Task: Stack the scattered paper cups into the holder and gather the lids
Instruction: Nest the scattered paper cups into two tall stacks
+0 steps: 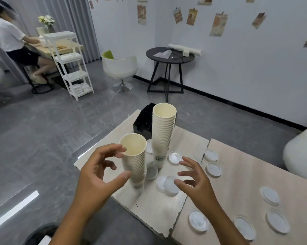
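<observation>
Hovering apart, both hands' fingers are spread: left hand (96, 174) perhaps brushing the short cup stack (136, 161), right hand (195, 181) empty.

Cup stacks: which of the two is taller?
The far stack, beside the black holder, is taller; the shorter stack stands nearer, by the left hand.

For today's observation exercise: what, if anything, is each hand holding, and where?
Nothing is held. The left hand curls open beside the shorter cup stack; the right hand hovers over the lids.
</observation>
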{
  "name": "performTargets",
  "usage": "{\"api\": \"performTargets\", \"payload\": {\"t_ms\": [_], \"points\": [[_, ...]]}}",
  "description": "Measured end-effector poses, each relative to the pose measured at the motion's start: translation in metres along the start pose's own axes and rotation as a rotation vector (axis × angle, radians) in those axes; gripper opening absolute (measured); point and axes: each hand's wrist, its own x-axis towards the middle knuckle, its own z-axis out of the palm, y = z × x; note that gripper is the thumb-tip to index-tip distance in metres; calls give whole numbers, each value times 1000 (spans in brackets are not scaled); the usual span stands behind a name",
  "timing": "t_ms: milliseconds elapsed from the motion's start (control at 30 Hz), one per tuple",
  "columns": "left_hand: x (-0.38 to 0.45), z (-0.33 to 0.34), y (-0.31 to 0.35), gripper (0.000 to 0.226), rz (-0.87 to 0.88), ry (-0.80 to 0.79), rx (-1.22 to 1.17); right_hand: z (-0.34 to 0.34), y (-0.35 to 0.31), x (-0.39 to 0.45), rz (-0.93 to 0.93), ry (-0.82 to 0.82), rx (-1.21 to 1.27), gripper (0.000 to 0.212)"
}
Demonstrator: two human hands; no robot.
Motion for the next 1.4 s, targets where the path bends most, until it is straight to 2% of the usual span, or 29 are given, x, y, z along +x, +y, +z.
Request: {"api": "performTargets", "payload": {"t_ms": [233, 367, 600, 733, 867, 1100, 1300, 1400], "points": [[-17, 82, -13, 54, -92, -172, -33, -40, 17, -31, 54, 67, 10, 69], [-23, 100, -16, 57, -112, -217, 11, -47, 15, -35, 47, 45, 8, 71], [-30, 43, -8, 59, -53, -12, 94, -4, 3, -21, -21, -112, -1, 76], [-32, 0, -23, 68, -116, 96, 150, 25, -7, 0, -72, -185, -22, 80], [-20, -21, -52, 81, -245, 86, 163, 55, -9, 20, -92, -223, -21, 89], [32, -31, -94, 98, -359, -133, 94, 97, -10, 46, -77, -159, -27, 99], [75, -36, -125, 103, -384, -466, 36, 125, -19, 46, -19, 16, -55, 98], [85, -36, -140, 100, -385, -566, -15, 142, -25, 43, -10, 116, -67, 99]]}}
